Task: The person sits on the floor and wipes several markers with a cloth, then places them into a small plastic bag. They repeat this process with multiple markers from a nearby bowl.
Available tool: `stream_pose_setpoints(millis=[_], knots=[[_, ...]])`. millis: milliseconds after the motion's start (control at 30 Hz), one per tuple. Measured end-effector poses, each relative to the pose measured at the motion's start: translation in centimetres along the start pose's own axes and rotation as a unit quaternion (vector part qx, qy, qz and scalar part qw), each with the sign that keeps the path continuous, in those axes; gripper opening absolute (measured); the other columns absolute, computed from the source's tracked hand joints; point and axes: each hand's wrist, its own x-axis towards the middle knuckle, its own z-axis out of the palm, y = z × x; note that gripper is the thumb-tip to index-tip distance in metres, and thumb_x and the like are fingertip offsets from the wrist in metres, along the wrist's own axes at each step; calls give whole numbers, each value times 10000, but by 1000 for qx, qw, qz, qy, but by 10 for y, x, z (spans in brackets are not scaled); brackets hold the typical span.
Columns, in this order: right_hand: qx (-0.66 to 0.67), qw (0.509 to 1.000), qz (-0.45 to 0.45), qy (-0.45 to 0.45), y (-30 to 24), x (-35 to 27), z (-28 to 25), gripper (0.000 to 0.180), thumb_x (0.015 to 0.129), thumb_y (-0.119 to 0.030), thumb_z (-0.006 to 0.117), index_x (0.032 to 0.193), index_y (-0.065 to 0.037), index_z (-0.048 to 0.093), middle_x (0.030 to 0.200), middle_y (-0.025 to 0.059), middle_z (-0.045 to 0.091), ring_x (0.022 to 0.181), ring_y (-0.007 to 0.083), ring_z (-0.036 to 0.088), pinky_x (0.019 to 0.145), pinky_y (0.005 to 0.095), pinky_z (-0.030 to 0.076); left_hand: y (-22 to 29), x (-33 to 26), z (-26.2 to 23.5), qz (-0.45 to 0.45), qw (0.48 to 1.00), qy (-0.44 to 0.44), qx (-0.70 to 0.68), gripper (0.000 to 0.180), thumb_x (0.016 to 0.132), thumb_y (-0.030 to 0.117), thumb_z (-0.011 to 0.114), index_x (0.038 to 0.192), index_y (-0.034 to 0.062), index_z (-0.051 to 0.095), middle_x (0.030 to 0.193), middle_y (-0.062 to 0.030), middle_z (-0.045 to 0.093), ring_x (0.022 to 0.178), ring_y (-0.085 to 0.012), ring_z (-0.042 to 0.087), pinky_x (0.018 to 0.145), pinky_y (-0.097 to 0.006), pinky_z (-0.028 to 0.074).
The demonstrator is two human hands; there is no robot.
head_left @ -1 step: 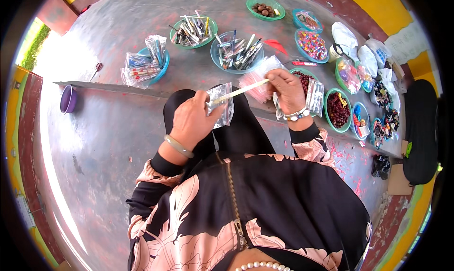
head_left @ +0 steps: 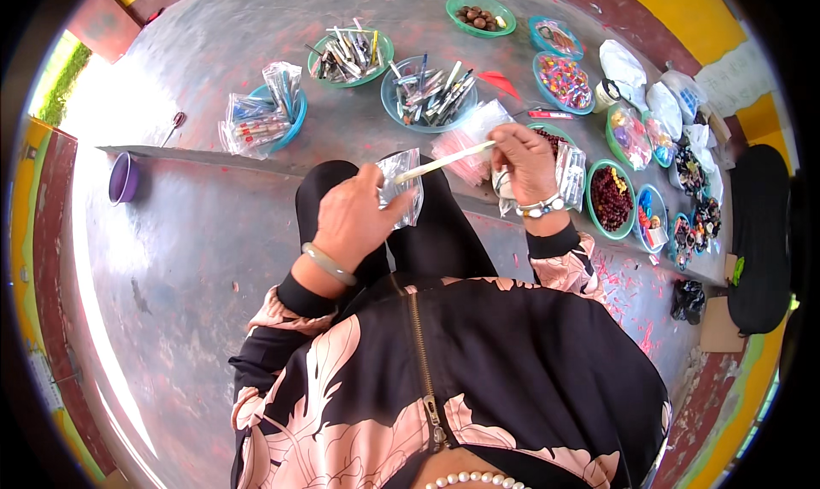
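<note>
My left hand [head_left: 348, 217] is closed on a small clear plastic bag [head_left: 401, 211], pinched between thumb and fingers above my lap. My right hand [head_left: 524, 160], fingertips pressed together, grips one end of a slim pale yellow pen-like stick [head_left: 446, 161]. The stick slants down to the left, and its lower end is at the bag beside my left fingers. Whether that end is inside the bag I cannot tell. Past my right hand lies a stack of clear and pinkish plastic bags [head_left: 465, 152]. Filled clear packets [head_left: 570, 171] lie just right of my right wrist.
Ahead on the raised ledge stand a blue bowl of pens [head_left: 395, 113], a green bowl of pens [head_left: 314, 68] and a blue bowl with bagged pens [head_left: 299, 123]. At right are bowls of dark red beads [head_left: 610, 200] and colourful pieces [head_left: 564, 83]. A purple bucket [head_left: 124, 179] stands left.
Both hands have shifted slightly to the right, carrying the stick and the plastic bag's edge along. The grips look the same.
</note>
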Motion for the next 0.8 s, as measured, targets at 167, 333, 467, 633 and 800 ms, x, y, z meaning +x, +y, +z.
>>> stream_pose_setpoints(millis=[167, 333, 467, 633, 800], knots=[[-30, 998, -37, 34, -3, -9, -20, 108, 837, -92, 672, 859, 12, 657, 643, -3, 567, 543, 62, 490, 503, 197, 381, 9, 4, 32, -62, 995, -40, 69, 373, 802, 378, 604, 693, 22, 593, 604, -172, 604, 585, -354, 614, 555, -442, 477], [-75, 996, -35, 9, 2, -22, -10, 104, 844, -86, 666, 877, 13, 658, 653, -3, 575, 562, 53, 508, 506, 190, 383, 3, 5, 41, -55, 998, -18, 31, 279, 797, 276, 573, 684, 24, 612, 613, -187, 604, 585, -368, 609, 572, -463, 490], [-91, 996, -19, -16, 4, -25, 9, 127, 851, -86, 660, 928, 14, 657, 715, 5, 607, 616, 62, 553, 559, 183, 435, 5, -2, 36, -36, 999, -15, 15, 204, 797, 207, 570, 700, 29, 589, 608, -186, 593, 576, -368, 601, 544, -455, 482], [-243, 960, -105, -96, 11, -28, 30, 212, 820, -87, 680, 1012, -1, 652, 775, 53, 656, 680, 95, 592, 621, 235, 478, 6, -13, 28, -2, 1000, -5, -14, 122, 806, 136, 559, 751, 27, 555, 597, -180, 575, 557, -363, 586, 514, -454, 458], [-375, 902, -189, -103, 17, -41, 58, 188, 786, -74, 677, 967, -43, 637, 773, 107, 656, 661, 234, 636, 592, 297, 483, 3, -23, 24, 25, 999, -7, -46, 113, 803, 117, 558, 752, 17, 545, 623, -181, 570, 596, -361, 573, 546, -449, 451]])
